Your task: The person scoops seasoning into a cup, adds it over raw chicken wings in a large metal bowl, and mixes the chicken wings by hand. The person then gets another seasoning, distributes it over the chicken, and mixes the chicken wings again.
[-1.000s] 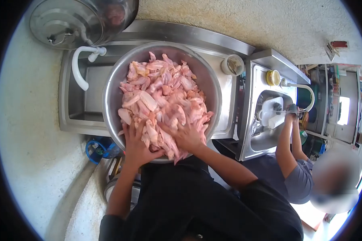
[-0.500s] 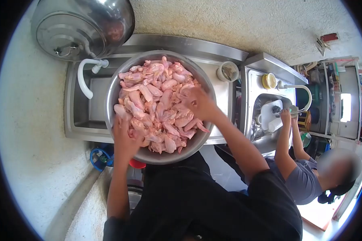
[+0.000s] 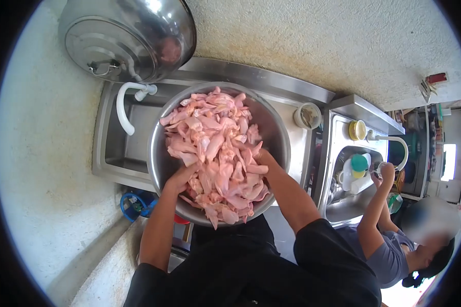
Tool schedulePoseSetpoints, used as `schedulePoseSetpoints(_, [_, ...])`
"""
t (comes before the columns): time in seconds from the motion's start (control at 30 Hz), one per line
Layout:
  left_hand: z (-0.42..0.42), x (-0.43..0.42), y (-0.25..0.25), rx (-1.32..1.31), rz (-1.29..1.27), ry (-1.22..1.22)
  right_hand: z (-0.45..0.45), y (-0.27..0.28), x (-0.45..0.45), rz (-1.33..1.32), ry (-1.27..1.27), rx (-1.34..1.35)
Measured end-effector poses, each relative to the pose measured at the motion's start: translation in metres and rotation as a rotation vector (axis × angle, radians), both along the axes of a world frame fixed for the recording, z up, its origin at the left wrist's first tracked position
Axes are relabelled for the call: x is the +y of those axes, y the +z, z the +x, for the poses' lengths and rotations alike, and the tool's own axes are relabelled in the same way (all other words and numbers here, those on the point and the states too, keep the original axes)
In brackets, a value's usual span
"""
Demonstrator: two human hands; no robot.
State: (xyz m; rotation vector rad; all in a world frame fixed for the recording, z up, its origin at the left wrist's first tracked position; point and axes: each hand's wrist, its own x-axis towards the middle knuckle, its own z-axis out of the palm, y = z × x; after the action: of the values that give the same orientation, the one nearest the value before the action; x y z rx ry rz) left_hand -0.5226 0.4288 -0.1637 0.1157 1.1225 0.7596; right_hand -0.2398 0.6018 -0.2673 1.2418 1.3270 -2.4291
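A wide steel bowl [image 3: 277,128] holds a big heap of raw chicken wings [image 3: 221,153]. On the heap's left side my left hand [image 3: 182,177] is sunk under the wings, its fingers hidden by the meat. From the right, my right hand [image 3: 262,156] reaches in the same way, with wings lying over its fingers. Between both hands the wings are bunched up and raised as one mass. Some pieces hang near the bowl's front rim.
The bowl rests over a steel sink counter [image 3: 100,148] with a white faucet [image 3: 124,110]. Behind it stands a large steel pot [image 3: 133,38]. A small tub [image 3: 308,116] sits to the right. At a second sink [image 3: 338,204], a co-worker's hands [image 3: 384,174] hold something beneath a running-style curved faucet [image 3: 402,146].
My hands have gone from the top of the wings to beneath them at both sides. The heap is gathered inward, baring the bowl's right wall. The view has shifted slightly.
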Motion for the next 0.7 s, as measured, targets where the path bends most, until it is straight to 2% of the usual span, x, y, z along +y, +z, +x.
schedulePoseSetpoints(0.07, [-0.004,-0.004,-0.012,0.054,0.096,-0.081,-0.003,0.027,0.003,0.019,0.049,-0.004])
schedulePoseSetpoints(0.13, [0.0,0.002,0.017,0.144,0.285,-0.147,-0.016,0.083,0.015,0.062,0.173,0.013])
schedulePoseSetpoints(0.17, [-0.007,0.01,0.018,0.196,0.135,-0.328,-0.023,0.116,0.02,0.108,0.249,0.022])
schedulePoseSetpoints(0.2, [-0.003,0.017,0.038,0.288,0.269,-0.306,-0.03,0.149,0.028,0.168,0.328,0.025])
schedulePoseSetpoints(0.27, [0.008,0.028,0.092,0.471,0.537,-0.26,-0.048,0.212,0.038,0.38,0.45,-0.071])
schedulePoseSetpoints(0.3, [0.004,0.029,0.079,0.712,0.694,-0.363,-0.063,0.259,0.04,0.519,0.504,-0.156])
schedulePoseSetpoints(0.33, [0.002,0.031,0.087,0.753,0.677,-0.399,-0.073,0.283,0.04,0.65,0.554,-0.244])
schedulePoseSetpoints(0.4, [-0.004,0.043,0.11,0.839,0.655,-0.469,-0.081,0.269,0.052,0.827,0.532,-0.11])
schedulePoseSetpoints(0.43, [-0.008,0.043,0.1,0.861,0.671,-0.395,-0.083,0.261,0.058,0.912,0.519,-0.042])
schedulePoseSetpoints(0.53, [-0.025,0.048,0.111,0.913,0.626,-0.349,-0.081,0.251,0.086,1.024,0.662,-0.083])
schedulePoseSetpoints(0.57, [-0.028,0.059,0.136,0.992,0.39,-0.454,-0.071,0.23,0.096,1.026,0.616,-0.036])
schedulePoseSetpoints(0.67, [-0.053,0.06,0.048,1.355,0.616,-0.399,-0.07,0.229,0.112,0.937,0.541,-0.306])
schedulePoseSetpoints(0.7, [-0.046,0.071,0.062,1.225,0.541,-0.437,-0.064,0.195,0.114,1.012,0.378,-0.298])
